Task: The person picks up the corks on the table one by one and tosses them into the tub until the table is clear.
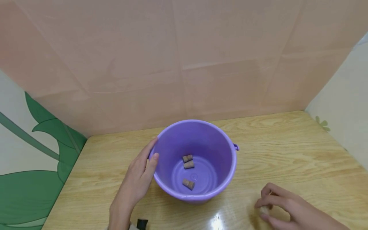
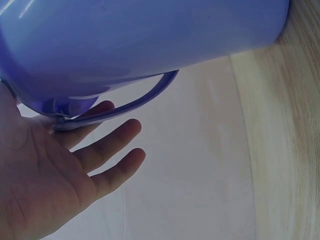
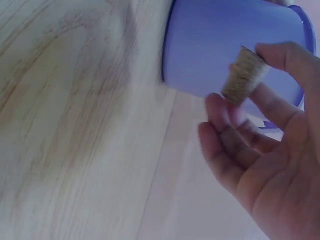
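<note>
A purple bucket (image 1: 194,195) stands upright on the table. My left hand (image 1: 141,175) holds its left rim, with the thumb at the rim and the other fingers on the outer side. In the left wrist view those fingers are spread beside the thin purple bail handle (image 2: 135,102). Down in the bucket lie corks, two close together (image 1: 188,164) and a third cork (image 1: 188,184) apart from them. To the bucket's right, my right hand (image 1: 283,204) pinches another cork (image 3: 245,77) between thumb and fingers, low over the table.
The wooden table (image 1: 287,150) has a pinkish cloth backdrop (image 1: 184,80) along its back edge. Printed green leaves (image 1: 28,195) show at the left. A small lug (image 1: 236,147) sticks out from the bucket's right rim. Glare falls on the table in front of the bucket.
</note>
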Motion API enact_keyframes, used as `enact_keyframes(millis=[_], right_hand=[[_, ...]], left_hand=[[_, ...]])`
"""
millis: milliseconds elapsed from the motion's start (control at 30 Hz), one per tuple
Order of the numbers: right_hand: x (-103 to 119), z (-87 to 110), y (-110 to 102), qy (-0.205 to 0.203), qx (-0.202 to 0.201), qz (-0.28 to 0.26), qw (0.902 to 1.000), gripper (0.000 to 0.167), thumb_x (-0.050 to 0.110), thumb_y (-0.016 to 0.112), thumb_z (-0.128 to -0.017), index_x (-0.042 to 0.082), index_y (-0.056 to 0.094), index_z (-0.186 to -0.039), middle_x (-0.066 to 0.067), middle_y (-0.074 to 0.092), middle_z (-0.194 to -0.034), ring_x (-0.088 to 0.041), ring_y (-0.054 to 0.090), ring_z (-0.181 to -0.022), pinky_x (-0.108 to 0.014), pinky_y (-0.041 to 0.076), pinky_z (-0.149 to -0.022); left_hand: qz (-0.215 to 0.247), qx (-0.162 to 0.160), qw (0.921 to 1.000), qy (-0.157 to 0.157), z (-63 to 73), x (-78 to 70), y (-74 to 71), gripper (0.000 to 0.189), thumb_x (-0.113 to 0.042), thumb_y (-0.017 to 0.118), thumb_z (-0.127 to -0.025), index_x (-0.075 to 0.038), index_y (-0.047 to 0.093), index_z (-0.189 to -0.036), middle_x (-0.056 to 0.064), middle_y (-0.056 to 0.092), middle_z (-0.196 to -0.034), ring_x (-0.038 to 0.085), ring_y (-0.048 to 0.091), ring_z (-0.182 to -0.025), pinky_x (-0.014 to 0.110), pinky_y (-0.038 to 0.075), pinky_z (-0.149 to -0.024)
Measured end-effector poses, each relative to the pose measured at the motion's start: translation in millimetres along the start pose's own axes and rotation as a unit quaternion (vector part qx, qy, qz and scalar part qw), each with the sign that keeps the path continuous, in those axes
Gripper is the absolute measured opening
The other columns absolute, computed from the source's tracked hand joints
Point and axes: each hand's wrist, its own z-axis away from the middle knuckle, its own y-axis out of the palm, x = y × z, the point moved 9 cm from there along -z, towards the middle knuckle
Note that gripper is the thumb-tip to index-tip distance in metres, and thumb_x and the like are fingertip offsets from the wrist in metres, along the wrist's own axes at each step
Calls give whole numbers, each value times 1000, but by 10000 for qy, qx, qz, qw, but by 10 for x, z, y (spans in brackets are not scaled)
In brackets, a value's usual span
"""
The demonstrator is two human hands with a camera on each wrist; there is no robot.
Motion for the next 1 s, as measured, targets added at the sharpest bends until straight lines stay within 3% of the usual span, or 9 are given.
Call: enact_keyframes(millis=[267,333,467,567,767,1000], right_hand=[[89,-169,-175,348,-390,445,9976,52,6,85,-72,34,64,-111,20,51,-107,6,49,-94,-7,43,-76],[136,-206,-225,195,-659,331,9971,48,5,85,-72,28,66,-109,16,53,-108,4,50,-95,-7,43,-79],[238,-292,-336,-231,-1219,98,9922,28,11,81,-81,16,70,-106,5,57,-106,0,51,-97,-9,45,-80],[313,-382,-412,-405,-1415,15,9891,20,16,77,-87,11,71,-106,2,58,-106,-1,52,-98,-9,45,-82],[478,-580,-539,-801,-1642,-159,9830,18,18,72,-92,3,72,-102,-2,61,-104,-4,54,-101,-8,46,-91],[677,-789,-635,-1510,-1976,-354,9679,24,18,67,-95,-5,71,-96,-12,62,-101,-10,56,-105,-10,47,-97]], left_hand=[[11,6,10000,2,-1,-6,0,50,-41,38,-107,-27,34,-155,3,41,-157,29,44,-142,53,37,-116],[23,9,10000,1,1,-7,2,50,-41,38,-107,-27,34,-155,3,41,-157,29,44,-142,53,37,-116],[24,23,10000,-34,4,-2,3,50,-41,37,-107,-26,34,-155,3,41,-157,29,44,-142,53,37,-116],[19,46,10000,-72,8,4,3,51,-42,37,-107,-27,34,-155,3,40,-157,29,44,-142,53,37,-116],[27,53,10000,-64,7,5,3,50,-42,37,-107,-26,34,-155,3,41,-157,29,44,-142,53,37,-116],[56,52,10000,-37,3,3,5,51,-42,37,-107,-26,34,-155,3,41,-157,28,44,-141,52,37,-116]])
